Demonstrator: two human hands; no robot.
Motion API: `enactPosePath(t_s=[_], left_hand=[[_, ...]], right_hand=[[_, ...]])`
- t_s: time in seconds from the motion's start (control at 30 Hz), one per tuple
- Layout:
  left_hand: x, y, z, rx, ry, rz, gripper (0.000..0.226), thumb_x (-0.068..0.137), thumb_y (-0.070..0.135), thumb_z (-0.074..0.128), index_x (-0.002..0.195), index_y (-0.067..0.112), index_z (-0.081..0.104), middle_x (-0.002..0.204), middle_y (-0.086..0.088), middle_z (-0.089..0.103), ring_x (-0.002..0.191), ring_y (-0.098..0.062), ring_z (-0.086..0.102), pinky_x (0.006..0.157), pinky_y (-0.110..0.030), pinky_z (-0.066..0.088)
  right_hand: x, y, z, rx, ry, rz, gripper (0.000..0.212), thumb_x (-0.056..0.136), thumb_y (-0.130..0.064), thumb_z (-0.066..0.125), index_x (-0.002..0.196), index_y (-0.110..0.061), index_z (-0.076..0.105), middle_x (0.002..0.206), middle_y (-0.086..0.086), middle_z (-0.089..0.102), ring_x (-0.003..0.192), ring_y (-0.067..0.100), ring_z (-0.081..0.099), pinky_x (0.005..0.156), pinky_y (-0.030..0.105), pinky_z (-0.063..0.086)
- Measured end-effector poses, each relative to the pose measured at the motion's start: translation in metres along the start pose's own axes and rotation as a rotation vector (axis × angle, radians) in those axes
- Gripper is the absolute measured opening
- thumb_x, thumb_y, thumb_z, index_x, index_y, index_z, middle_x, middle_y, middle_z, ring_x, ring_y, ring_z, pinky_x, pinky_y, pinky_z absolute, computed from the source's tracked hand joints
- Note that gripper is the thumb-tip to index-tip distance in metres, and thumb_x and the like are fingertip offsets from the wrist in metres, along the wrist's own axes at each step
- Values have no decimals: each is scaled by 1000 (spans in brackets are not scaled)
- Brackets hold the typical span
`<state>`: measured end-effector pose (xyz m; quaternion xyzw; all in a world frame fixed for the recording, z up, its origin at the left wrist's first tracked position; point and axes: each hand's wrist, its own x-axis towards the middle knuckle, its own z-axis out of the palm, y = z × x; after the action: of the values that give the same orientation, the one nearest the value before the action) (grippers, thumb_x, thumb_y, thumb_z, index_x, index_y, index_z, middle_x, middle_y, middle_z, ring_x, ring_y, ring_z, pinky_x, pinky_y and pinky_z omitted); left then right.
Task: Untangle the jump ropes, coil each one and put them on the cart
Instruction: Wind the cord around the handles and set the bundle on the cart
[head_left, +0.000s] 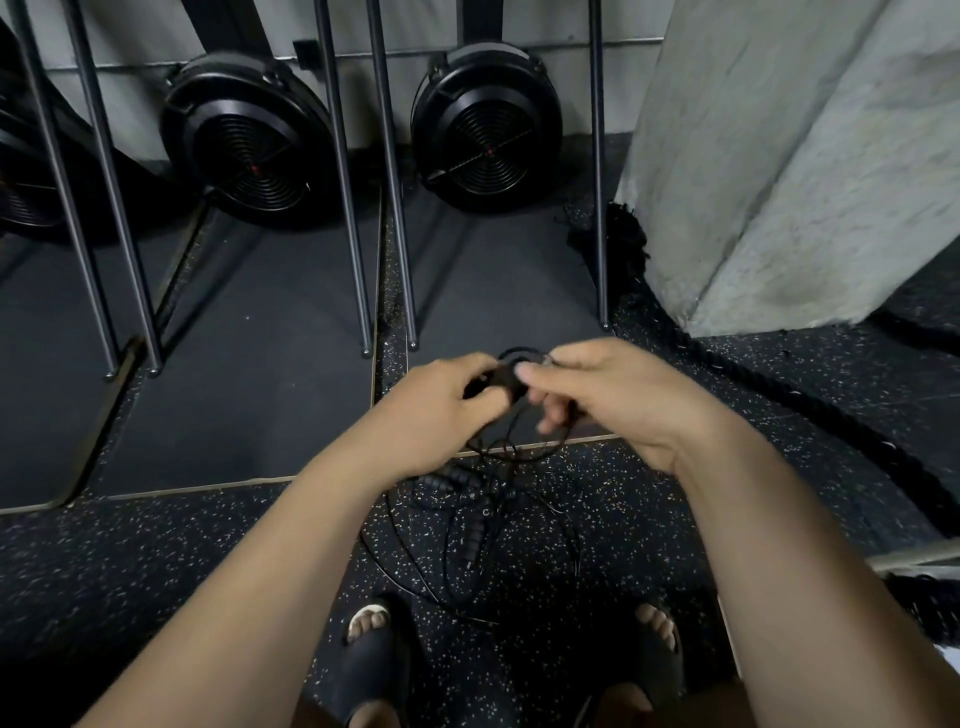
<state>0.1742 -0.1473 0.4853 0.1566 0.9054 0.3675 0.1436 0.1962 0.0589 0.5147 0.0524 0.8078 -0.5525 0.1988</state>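
Observation:
Thin black jump ropes (470, 525) lie tangled on the speckled rubber floor between my feet, with ribbed black handles (474, 540) among the loops. My left hand (441, 402) grips a black handle (501, 378) held up above the tangle. My right hand (608, 395) pinches the cord beside that handle, its lower fingers curled round strands that hang down to the pile. A small loop of cord shows just above my thumbs. No cart is in view.
Two black fan wheels (485, 130) of rowing machines stand against the back wall, with slanted metal rails (358, 249) coming toward me. A grey concrete pillar (779, 156) rises at the right, with a thick black battle rope (810, 405) curving round its base.

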Motion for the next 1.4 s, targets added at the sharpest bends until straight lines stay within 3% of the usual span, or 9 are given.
enactPosePath(t_s=[0.13, 0.27, 0.4, 0.5, 0.7, 0.9, 1.03, 1.17, 1.4], left_hand=[[-8, 1, -12, -170, -115, -85, 14, 98, 25, 68, 110, 30, 70, 96, 14, 79, 85, -8, 71, 81, -28, 49], [-7, 3, -16, -435, -109, -82, 29, 84, 15, 55, 111, 13, 63, 89, 1, 77, 78, -14, 64, 81, -35, 44], [-5, 4, -18, -703, -67, -2, 44, 73, 15, 51, 112, 8, 70, 81, -8, 59, 79, -23, 51, 84, -41, 37], [-7, 8, -17, -659, 24, 33, 24, 83, 20, 62, 103, 18, 74, 77, -9, 54, 77, -20, 49, 81, -39, 34], [-1, 10, -8, -720, 186, 70, 13, 95, -1, 67, 98, 11, 71, 69, -2, 53, 65, -18, 46, 77, -39, 42], [2, 5, -11, -783, 281, 10, 17, 86, 11, 79, 90, 26, 74, 80, -11, 55, 66, -21, 43, 67, -36, 35], [0, 0, -9, -602, 114, -54, 20, 83, 15, 90, 99, 19, 79, 73, -6, 53, 66, -19, 42, 62, -30, 35], [-3, 5, 1, -520, -66, -68, 27, 76, 21, 96, 100, 19, 81, 86, -5, 77, 75, -15, 63, 77, -28, 52], [-6, 23, 20, -738, -179, -94, 17, 88, 6, 84, 97, -5, 74, 74, -8, 74, 57, -13, 56, 56, -21, 46]], right_hand=[[12, 13, -19, 53, 285, -5, 30, 109, -27, 64, 97, -2, 73, 70, 0, 68, 67, 14, 70, 79, 38, 62], [23, 30, -19, 1, 344, 40, 26, 111, -25, 58, 100, -7, 73, 74, 6, 71, 65, 17, 70, 67, 30, 59], [28, 40, -14, -263, 346, 76, 18, 107, -22, 58, 107, -22, 75, 103, 3, 80, 92, 21, 77, 85, 36, 57], [26, 36, -6, -510, 259, 6, 38, 99, -23, 68, 134, -36, 67, 135, 0, 57, 123, 22, 61, 103, 31, 47], [21, 20, 9, -496, 184, -166, 11, 99, -43, 73, 107, -39, 80, 88, -16, 67, 81, 3, 63, 66, 13, 42], [16, 10, 7, -356, 325, -243, 37, 106, -50, 60, 86, -23, 76, 73, 4, 67, 61, 13, 55, 61, 34, 40], [8, -4, 1, -36, 392, -374, 39, 102, -47, 69, 76, -17, 70, 65, 10, 58, 57, 18, 40, 58, 36, 32], [7, -11, 2, 391, 326, -344, 38, 99, -34, 78, 78, -5, 67, 54, -2, 34, 55, 20, 27, 56, 41, 20], [8, -12, 3, 409, 277, -291, 38, 98, -36, 77, 96, 1, 71, 57, -6, 39, 52, 10, 40, 48, 23, 31]])
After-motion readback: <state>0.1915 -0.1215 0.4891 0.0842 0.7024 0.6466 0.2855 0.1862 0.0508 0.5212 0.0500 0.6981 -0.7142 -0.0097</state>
